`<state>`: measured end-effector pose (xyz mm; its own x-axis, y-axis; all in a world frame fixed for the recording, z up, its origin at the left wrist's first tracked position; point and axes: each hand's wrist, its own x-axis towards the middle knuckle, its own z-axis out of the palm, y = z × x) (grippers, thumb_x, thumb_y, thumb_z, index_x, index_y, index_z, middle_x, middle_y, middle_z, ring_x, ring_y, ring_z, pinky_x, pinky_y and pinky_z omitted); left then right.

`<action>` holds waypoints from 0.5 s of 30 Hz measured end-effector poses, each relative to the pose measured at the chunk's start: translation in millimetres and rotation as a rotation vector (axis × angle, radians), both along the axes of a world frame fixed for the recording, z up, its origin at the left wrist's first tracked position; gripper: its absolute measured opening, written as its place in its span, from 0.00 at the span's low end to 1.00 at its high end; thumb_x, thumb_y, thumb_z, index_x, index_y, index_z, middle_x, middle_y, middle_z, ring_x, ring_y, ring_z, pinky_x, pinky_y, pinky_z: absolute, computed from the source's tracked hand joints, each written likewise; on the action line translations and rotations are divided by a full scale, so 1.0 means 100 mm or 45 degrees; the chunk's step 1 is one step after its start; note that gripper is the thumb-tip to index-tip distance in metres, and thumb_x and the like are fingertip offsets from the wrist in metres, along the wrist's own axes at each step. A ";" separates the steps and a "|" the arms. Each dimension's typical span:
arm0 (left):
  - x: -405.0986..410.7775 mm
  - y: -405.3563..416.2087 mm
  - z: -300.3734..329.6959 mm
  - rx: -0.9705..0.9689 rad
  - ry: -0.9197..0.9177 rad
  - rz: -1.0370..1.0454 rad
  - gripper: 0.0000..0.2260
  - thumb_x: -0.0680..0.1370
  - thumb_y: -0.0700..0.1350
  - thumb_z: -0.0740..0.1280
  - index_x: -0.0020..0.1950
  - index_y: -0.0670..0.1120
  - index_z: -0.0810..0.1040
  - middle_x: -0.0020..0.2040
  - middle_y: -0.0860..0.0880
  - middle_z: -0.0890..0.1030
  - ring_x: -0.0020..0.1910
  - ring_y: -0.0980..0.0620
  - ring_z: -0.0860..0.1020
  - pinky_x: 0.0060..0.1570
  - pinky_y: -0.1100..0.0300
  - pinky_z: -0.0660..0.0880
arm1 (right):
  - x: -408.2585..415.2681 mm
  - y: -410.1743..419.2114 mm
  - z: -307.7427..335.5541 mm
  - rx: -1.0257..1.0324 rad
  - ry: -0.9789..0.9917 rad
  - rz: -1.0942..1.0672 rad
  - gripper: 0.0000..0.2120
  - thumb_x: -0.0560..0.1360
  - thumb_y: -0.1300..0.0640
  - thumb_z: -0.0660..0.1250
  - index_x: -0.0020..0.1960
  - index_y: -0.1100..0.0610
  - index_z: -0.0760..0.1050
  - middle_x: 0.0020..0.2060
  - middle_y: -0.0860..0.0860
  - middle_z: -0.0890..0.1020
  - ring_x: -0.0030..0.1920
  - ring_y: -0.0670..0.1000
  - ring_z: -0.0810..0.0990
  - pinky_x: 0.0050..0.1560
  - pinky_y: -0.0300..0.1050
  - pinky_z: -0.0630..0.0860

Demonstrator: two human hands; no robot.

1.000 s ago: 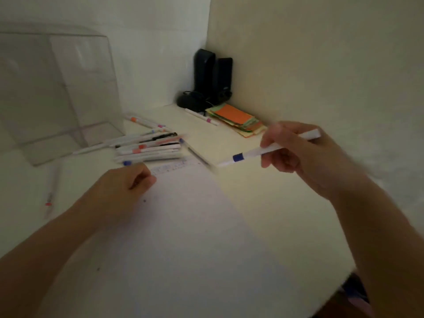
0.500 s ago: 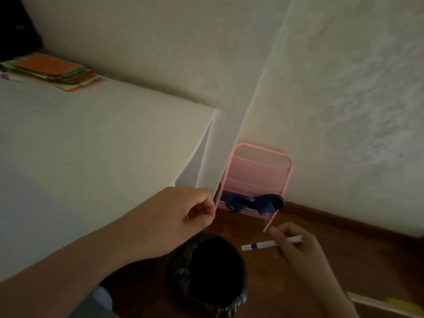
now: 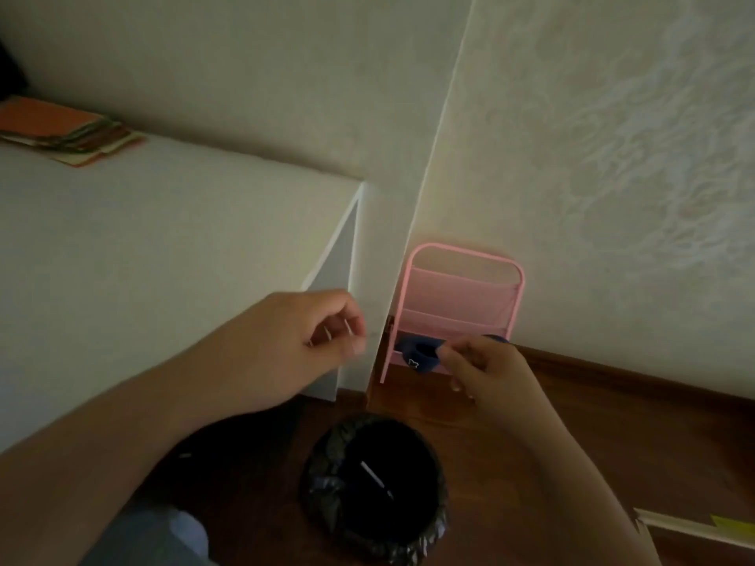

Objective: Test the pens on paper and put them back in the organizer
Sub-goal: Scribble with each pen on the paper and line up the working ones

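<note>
A pen (image 3: 376, 480) lies inside the black bin (image 3: 374, 490) at lower centre, its long axis slanting from upper left to lower right, below both hands. The right hand (image 3: 482, 367) hangs nearer it, fingers loosely curled and empty. The left hand (image 3: 310, 341), also loosely curled and empty, hovers by the desk (image 3: 163, 247) edge.

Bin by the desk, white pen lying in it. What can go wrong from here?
1. The white pen lies inside the black-lined bin, not an organizer; if it still writes, it is probably lost to the task.
2. The right hand hangs empty above the bin, and no organizer, paper or other pens are in view, so the next reach would likely start blind.
3. The left hand is curled at the desk edge; whether its grip holds anything is unclear.
</note>
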<state>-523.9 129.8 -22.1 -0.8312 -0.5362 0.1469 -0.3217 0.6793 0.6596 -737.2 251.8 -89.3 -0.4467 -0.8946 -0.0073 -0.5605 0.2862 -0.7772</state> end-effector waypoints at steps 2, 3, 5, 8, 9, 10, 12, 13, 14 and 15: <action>0.23 -0.13 0.23 -0.057 0.053 0.065 0.05 0.73 0.57 0.62 0.42 0.59 0.74 0.42 0.62 0.78 0.40 0.62 0.76 0.38 0.70 0.71 | 0.27 -0.29 0.29 -0.111 -0.059 0.157 0.07 0.75 0.51 0.64 0.39 0.45 0.76 0.27 0.41 0.80 0.28 0.37 0.76 0.33 0.30 0.71; 0.40 -0.21 0.33 -0.078 0.061 0.123 0.06 0.71 0.58 0.61 0.42 0.59 0.74 0.43 0.64 0.78 0.40 0.62 0.76 0.39 0.71 0.71 | 0.45 -0.45 0.43 -0.153 -0.091 0.237 0.06 0.75 0.50 0.64 0.39 0.46 0.77 0.27 0.43 0.80 0.27 0.38 0.76 0.33 0.31 0.72; 0.84 -0.38 0.46 -0.107 0.067 0.260 0.11 0.66 0.62 0.61 0.44 0.59 0.75 0.42 0.64 0.78 0.39 0.60 0.77 0.37 0.68 0.73 | 0.87 -0.76 0.66 -0.194 -0.120 0.433 0.06 0.74 0.50 0.65 0.42 0.48 0.79 0.27 0.47 0.80 0.26 0.40 0.74 0.31 0.34 0.72; 1.64 -0.57 0.48 -0.089 0.068 0.544 0.15 0.63 0.64 0.59 0.44 0.61 0.75 0.39 0.59 0.80 0.35 0.58 0.77 0.37 0.61 0.74 | 1.59 -1.18 0.88 -0.196 -0.097 0.817 0.06 0.73 0.47 0.65 0.43 0.46 0.79 0.28 0.47 0.80 0.26 0.40 0.74 0.31 0.33 0.70; 1.92 -0.61 0.45 -0.091 0.073 0.659 0.15 0.62 0.64 0.60 0.44 0.61 0.75 0.38 0.58 0.80 0.34 0.59 0.77 0.38 0.60 0.74 | 1.83 -1.31 0.93 -0.178 -0.068 0.929 0.06 0.73 0.46 0.65 0.43 0.46 0.79 0.28 0.47 0.80 0.27 0.41 0.75 0.31 0.33 0.69; 2.21 -0.63 0.42 -0.093 0.085 0.778 0.14 0.62 0.64 0.60 0.44 0.62 0.74 0.38 0.58 0.80 0.33 0.59 0.77 0.38 0.61 0.74 | 2.07 -1.45 0.96 -0.152 -0.025 1.023 0.07 0.73 0.45 0.65 0.44 0.46 0.79 0.29 0.47 0.80 0.28 0.41 0.75 0.31 0.32 0.69; 2.74 -0.65 0.32 -0.079 0.099 0.993 0.14 0.62 0.64 0.60 0.44 0.63 0.74 0.36 0.58 0.80 0.31 0.59 0.76 0.38 0.61 0.75 | 2.49 -1.71 1.01 -0.095 0.062 1.150 0.08 0.74 0.44 0.64 0.46 0.46 0.79 0.31 0.46 0.81 0.31 0.41 0.77 0.33 0.31 0.71; 2.97 -0.64 0.27 -0.073 0.089 1.077 0.13 0.62 0.64 0.61 0.43 0.62 0.74 0.36 0.58 0.80 0.32 0.58 0.76 0.39 0.59 0.75 | 2.69 -1.84 1.02 -0.076 0.099 1.191 0.09 0.74 0.44 0.63 0.47 0.46 0.79 0.32 0.46 0.82 0.33 0.42 0.78 0.34 0.31 0.71; 3.17 -0.63 0.21 -0.066 0.069 1.147 0.11 0.64 0.62 0.63 0.43 0.61 0.74 0.37 0.58 0.80 0.32 0.58 0.76 0.39 0.58 0.75 | 2.87 -1.97 1.01 -0.061 0.128 1.219 0.09 0.74 0.45 0.63 0.47 0.46 0.79 0.33 0.46 0.82 0.35 0.43 0.79 0.35 0.31 0.72; 3.34 -0.62 0.16 -0.061 0.052 1.206 0.07 0.67 0.59 0.66 0.42 0.59 0.75 0.37 0.57 0.80 0.34 0.58 0.76 0.40 0.58 0.74 | 3.05 -2.10 1.00 -0.043 0.147 1.230 0.09 0.75 0.45 0.63 0.47 0.47 0.79 0.34 0.47 0.82 0.36 0.44 0.80 0.37 0.33 0.73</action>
